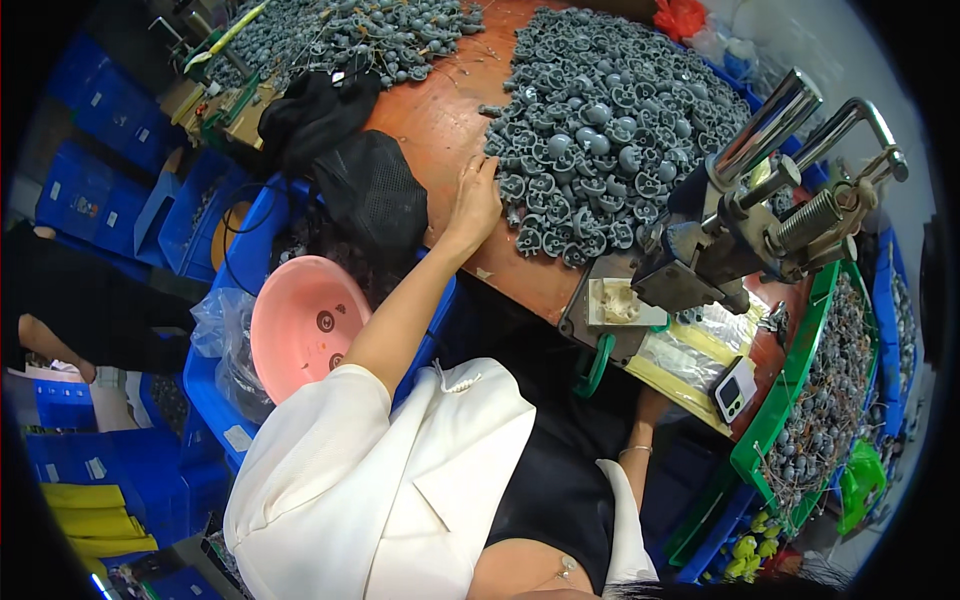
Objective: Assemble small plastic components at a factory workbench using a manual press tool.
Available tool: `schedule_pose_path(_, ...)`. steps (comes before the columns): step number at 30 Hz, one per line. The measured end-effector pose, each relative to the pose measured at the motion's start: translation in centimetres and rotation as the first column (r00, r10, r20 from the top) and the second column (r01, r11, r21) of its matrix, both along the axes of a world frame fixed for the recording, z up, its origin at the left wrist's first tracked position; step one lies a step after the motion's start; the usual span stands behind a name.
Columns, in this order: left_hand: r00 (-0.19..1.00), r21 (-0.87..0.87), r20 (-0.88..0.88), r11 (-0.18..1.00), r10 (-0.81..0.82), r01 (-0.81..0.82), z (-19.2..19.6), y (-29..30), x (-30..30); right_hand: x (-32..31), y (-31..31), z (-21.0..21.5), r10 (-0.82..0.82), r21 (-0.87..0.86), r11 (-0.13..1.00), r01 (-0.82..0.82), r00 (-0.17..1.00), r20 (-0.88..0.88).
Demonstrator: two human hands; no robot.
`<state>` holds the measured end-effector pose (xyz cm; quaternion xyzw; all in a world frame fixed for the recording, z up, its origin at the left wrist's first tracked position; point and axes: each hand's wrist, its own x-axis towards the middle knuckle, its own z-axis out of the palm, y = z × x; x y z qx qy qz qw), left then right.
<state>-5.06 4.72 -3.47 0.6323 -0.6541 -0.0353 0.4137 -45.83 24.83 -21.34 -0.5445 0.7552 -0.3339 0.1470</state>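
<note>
My left hand (pixel 477 205) reaches across the orange-red tabletop (pixel 425 110) to the near left edge of a heap of grey plastic half-round parts (pixel 610 130). Its fingers are bent and close together against the outermost pieces; whatever they hold, if anything, is hidden. Low beneath the table's front edge is my right hand (pixel 652 405), a bracelet on its wrist and its fingers out of sight. Above it stands a metal hand press (pixel 730 240) with a spring and chrome lever. A pale fixture block (pixel 617 302) sits on the press base, with a green handle (pixel 595 367) below.
A pink bowl (pixel 290 335) rests in a blue crate (pixel 222 345) at my left, beside a black mesh bag (pixel 375 195). Wired grey parts fill a green-rimmed crate (pixel 755 465) on the right. A small white device (pixel 733 388) lies near the table edge. Another person (pixel 90 300) is at far left.
</note>
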Motion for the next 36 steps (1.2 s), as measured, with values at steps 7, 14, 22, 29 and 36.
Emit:
schedule_pose_path(7,0.995,0.038,-0.087,0.998,0.051,-0.048,-0.7,4.0,-1.4,1.7,1.5,1.3,-0.089,-0.084,0.987,0.134,0.911,0.402)
schedule_pose_path(14,0.981,0.148,-0.194,0.989,0.014,0.015,0.8,4.1,-1.5,0.1,2.4,-1.0,-0.118,-0.009,0.992,0.125,0.954,0.277)
schedule_pose_path(22,0.988,0.014,-0.147,0.999,0.054,-0.053,0.3,3.5,-0.8,0.2,0.2,-0.7,-0.012,-0.043,0.999,0.006,0.991,-0.136)
schedule_pose_path(29,0.868,0.193,-0.493,0.98,0.056,0.047,-0.1,2.4,-0.4,0.0,0.3,-1.2,0.072,0.038,0.997,-0.063,0.946,-0.315)
schedule_pose_path(36,0.837,-0.067,-0.546,0.997,-0.017,-0.023,0.5,2.9,0.4,0.0,0.5,-0.5,-0.015,-0.057,0.998,0.014,1.0,-0.007)
